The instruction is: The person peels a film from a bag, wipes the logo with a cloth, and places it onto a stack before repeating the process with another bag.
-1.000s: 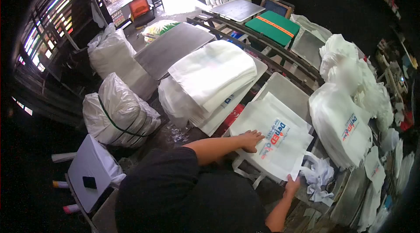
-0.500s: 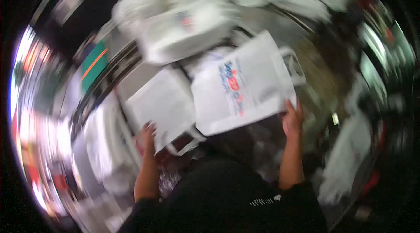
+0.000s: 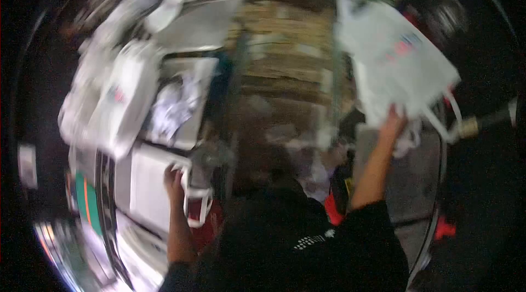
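Observation:
On the right, my right hand [image 3: 392,121] grips the lower edge of a white tote bag [image 3: 392,51] with blurred red and blue print. Its loop handles hang toward the right. My left hand [image 3: 174,178] hovers over or touches another white tote bag [image 3: 150,185] lying flat on the left; contact cannot be made out. Its fingers look loosely bent and apart, with nothing seen between them. This bag's white handle [image 3: 204,212] sticks out beside the hand.
A stack of white bags [image 3: 123,100] lies at the upper left, beside a tray [image 3: 204,89] with crumpled white material. Worn brown boarding [image 3: 287,62] runs between the two sides. A grey surface [image 3: 402,182] lies below my right hand, and loose scraps [image 3: 312,166] lie ahead of my body.
My view has turned to the right. The printed tote bag in my right hand has swung from the left-side work area over to the right side, while my left hand stays near the flat bag.

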`<state>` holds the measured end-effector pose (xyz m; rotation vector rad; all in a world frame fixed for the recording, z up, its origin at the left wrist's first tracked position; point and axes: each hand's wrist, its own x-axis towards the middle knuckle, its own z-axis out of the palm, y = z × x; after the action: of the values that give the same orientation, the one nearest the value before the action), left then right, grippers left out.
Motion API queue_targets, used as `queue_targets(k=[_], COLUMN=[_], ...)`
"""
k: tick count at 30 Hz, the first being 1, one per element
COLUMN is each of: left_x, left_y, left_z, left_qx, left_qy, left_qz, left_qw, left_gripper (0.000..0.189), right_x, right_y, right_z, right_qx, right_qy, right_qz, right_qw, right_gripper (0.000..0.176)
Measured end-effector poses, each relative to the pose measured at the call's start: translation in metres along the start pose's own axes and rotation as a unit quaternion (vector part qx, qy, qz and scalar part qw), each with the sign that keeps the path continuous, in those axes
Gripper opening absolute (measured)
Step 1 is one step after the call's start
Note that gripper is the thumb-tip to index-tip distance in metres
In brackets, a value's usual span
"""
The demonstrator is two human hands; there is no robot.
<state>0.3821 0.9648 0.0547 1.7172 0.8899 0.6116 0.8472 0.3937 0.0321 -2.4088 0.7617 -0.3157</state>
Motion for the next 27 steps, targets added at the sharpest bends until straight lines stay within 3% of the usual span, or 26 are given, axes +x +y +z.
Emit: queue_targets(k=[1,2,3,4,5,6,7,9,11,12,15,17,18,19,20,21,22,24,25,26,27], left_x=[0.001,0.000,-0.009,-0.014,-0.022,-0.031,-0.044,-0.067,-0.103,-0.123,-0.193,-0.237,-0.255,-0.271,-0.285,-0.299,-0.311,-0.310,-0.309,-0.309,-0.312], left_y=[0.008,0.000,0.040,0.045,0.055,0.071,0.091,0.073,0.041,0.041,0.031,0.036,0.023,0.001,-0.020,-0.025,-0.030,-0.018,-0.011,-0.001,0.001], left_z=[0.006,0.014,0.022,0.023,0.020,0.015,0.009,-0.039,-0.094,-0.122,-0.191,-0.211,-0.221,-0.233,-0.244,-0.251,-0.257,-0.255,-0.247,-0.235,-0.226], left_qx=[0.059,0.036,0.087,0.130,0.130,0.149,0.160,0.200,0.264,0.309,0.379,0.477,0.492,0.483,0.406,0.323,0.314,0.331,0.322,0.384,0.443], left_qy=[-0.019,0.008,-0.003,0.012,0.021,0.047,0.077,0.166,0.316,0.374,0.519,0.531,0.503,0.468,0.431,0.391,0.406,0.341,0.348,0.412,0.469], left_qz=[0.000,0.001,-0.032,-0.016,-0.006,-0.006,-0.024,-0.019,0.009,-0.031,-0.176,-0.281,-0.349,-0.413,-0.448,-0.475,-0.480,-0.497,-0.501,-0.435,-0.364], left_qw=[0.998,0.999,0.996,0.991,0.991,0.988,0.984,0.965,0.911,0.874,0.746,0.641,0.619,0.614,0.669,0.720,0.711,0.726,0.724,0.703,0.672], left_gripper=[0.044,0.046,0.045,0.043,0.041,0.041,0.040,0.038,0.038,0.041,0.057,0.067,0.071,0.070,0.068,0.066,0.066,0.059,0.059,0.054,0.050], right_x=[0.060,0.050,0.062,0.091,0.118,0.199,0.136,0.153,0.126,0.106,0.031,-0.027,-0.062,-0.101,-0.137,-0.175,-0.211,-0.281,-0.339,-0.403,-0.437], right_y=[0.058,0.047,0.059,0.056,0.069,0.118,0.059,0.035,0.003,-0.020,-0.096,-0.144,-0.166,-0.187,-0.206,-0.221,-0.236,-0.261,-0.277,-0.287,-0.287], right_z=[0.032,0.025,0.037,0.043,0.054,0.100,0.051,0.055,0.066,0.074,0.108,0.139,0.152,0.163,0.178,0.196,0.210,0.236,0.205,0.151,0.153], right_qx=[-0.201,-0.493,-0.541,-0.505,-0.313,-0.396,-0.148,-0.217,-0.048,0.089,0.445,0.548,0.573,0.583,0.584,0.557,0.525,0.470,0.444,0.426,0.359], right_qy=[-0.003,-0.081,-0.010,-0.122,-0.135,-0.057,-0.088,-0.066,-0.045,-0.055,-0.111,-0.170,-0.203,-0.247,-0.270,-0.350,-0.423,-0.574,-0.602,-0.636,-0.633], right_qz=[-0.251,-0.325,-0.360,-0.322,-0.270,-0.450,-0.217,-0.181,-0.084,-0.038,0.056,0.096,0.106,0.114,0.112,0.086,0.056,0.012,0.020,0.021,-0.196], right_qw=[0.947,0.803,0.760,0.791,0.900,0.798,0.961,0.957,0.994,0.994,0.887,0.814,0.787,0.766,0.757,0.749,0.736,0.670,0.664,0.643,0.657], right_gripper=[0.058,0.067,0.067,0.066,0.070,0.074,0.077,0.063,0.059,0.057,0.052,0.048,0.046,0.044,0.044,0.040,0.036,0.026,0.022,0.017,0.017])
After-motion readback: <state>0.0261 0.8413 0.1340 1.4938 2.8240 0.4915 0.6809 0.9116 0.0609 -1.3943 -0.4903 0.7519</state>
